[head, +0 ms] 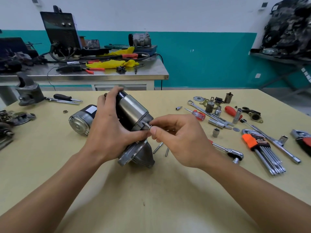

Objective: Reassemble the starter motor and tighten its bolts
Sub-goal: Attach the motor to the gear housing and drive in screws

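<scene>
1. The motor [133, 111] is looking heavy, rigid and smooth-cased. It is standing tilted on the table [151, 190], nose down, and is best gripped around the barrel.
2. The left hand [107, 130] is wrapping the barrel, fingers curled.
3. The right hand [178, 137] is pinching a small bolt [146, 124] at the motor's side.

Two bare forearms fill the lower frame: the left forearm [50, 190] runs up from 7 o'clock, the right forearm [252, 190] from 5 o'clock, each uncovered from the picture's edge to the wrist. The left hand [107, 130] and right hand [181, 138] are bare as well (the right thumbnail [153, 131], at that hand's 9 o'clock edge, is clipped short).
</scene>
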A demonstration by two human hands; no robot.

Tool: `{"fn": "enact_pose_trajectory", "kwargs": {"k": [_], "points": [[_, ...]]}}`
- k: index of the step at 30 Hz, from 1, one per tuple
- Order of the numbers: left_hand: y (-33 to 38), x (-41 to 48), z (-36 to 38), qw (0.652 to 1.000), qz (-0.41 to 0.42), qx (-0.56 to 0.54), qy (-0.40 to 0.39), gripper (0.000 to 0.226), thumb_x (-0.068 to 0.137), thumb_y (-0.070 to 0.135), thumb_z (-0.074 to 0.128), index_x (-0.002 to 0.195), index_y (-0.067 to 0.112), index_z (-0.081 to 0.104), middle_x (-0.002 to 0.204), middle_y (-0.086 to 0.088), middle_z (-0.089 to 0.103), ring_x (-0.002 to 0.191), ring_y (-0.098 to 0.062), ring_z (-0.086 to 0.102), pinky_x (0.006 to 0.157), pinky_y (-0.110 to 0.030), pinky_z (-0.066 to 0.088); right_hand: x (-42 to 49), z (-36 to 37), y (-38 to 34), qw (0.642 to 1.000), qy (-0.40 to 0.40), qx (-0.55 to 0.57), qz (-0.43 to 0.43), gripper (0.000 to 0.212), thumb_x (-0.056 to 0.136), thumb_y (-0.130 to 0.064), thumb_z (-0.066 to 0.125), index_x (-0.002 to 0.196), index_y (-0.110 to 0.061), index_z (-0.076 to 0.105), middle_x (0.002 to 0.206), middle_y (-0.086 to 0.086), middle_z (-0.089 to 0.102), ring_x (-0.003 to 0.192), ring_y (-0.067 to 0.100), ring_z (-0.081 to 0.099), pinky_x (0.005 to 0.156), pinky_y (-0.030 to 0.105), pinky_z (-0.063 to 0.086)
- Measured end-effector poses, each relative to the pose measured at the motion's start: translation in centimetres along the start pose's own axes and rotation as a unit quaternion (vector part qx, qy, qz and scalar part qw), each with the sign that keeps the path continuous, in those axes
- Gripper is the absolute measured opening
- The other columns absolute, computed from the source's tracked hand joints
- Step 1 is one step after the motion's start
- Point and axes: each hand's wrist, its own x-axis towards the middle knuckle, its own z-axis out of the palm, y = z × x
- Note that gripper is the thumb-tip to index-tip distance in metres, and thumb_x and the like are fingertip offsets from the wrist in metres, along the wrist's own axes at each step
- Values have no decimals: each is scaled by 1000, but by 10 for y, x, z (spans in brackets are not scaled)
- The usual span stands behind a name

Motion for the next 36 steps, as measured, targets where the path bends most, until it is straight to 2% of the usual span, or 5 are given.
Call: {"fn": "enact_pose_trajectory", "kwargs": {"k": [9,15,26,30,36], "points": [[-1,-1,0,1000,-5,-8,2,117,38,65,78,142,36,31,123,5,40,104,-8,46,84,-13,40,-10,1,-5,999,10,-53,3,13,91,-12,69,95,-18,80,74,-15,72,70,1,65,64,14,48],[-1,-1,-2,1000,-8,-8,-16,117,41,64,83,141,37,28,124,7,37,105,-7,45,82,-11,38,-11,6,-5,997,51,-56,-6,15,90,-12,70,102,-16,79,85,-11,76,78,7,69,73,26,55],[-3,0,-26,990,-11,-37,-132,110,57,60,86,146,45,23,132,9,40,107,-2,59,86,-21,51,-19,24,7,994,110,27,-8,12,85,-8,76,96,-11,79,82,-7,77,77,4,72,74,24,58],[0,2,-27,985,-62,-124,-100,73,69,67,69,135,53,41,122,15,55,97,1,65,77,-28,57,-21,30,12,990,110,84,25,6,89,-9,73,87,-8,78,73,1,74,68,13,70,66,25,57],[3,7,-20,975,-94,-202,4,27,84,53,68,107,40,62,110,-2,65,100,-32,63,88,-59,54,-25,42,9,971,111,190,94,11,94,-12,65,87,-11,74,75,4,75,67,10,70,62,20,55]]}}
